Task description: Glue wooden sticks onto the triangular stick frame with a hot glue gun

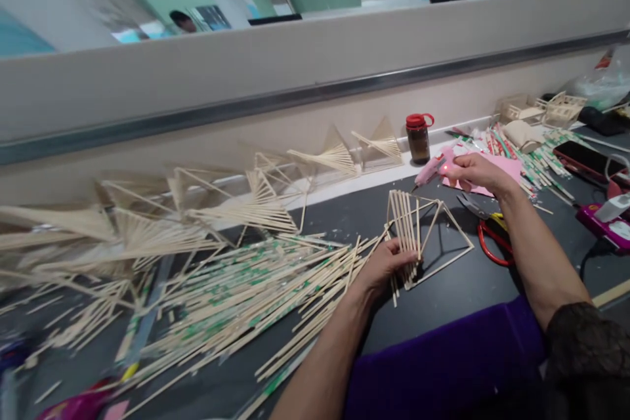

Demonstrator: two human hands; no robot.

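Observation:
My left hand (386,266) is closed on the lower end of a row of thin wooden sticks, part of a small open stick frame (445,269) on the dark table. The sticks fan upward side by side, and a triangular outline of sticks extends to the right. In my right hand (475,170) is a pink hot glue gun (432,169), its nozzle pointing down and left, just above the frame's top edge. A small red light shows on the gun. Red-handled scissors (492,243) lie beneath my right forearm.
Loose wooden sticks (246,302), many in green-printed wrappers, cover the table to the left. Finished-looking fanned stick frames (329,159) line the wall. A red-lidded bottle (418,141) stands behind the glue gun. Farther right are a phone (585,161) and a purple power strip (605,226).

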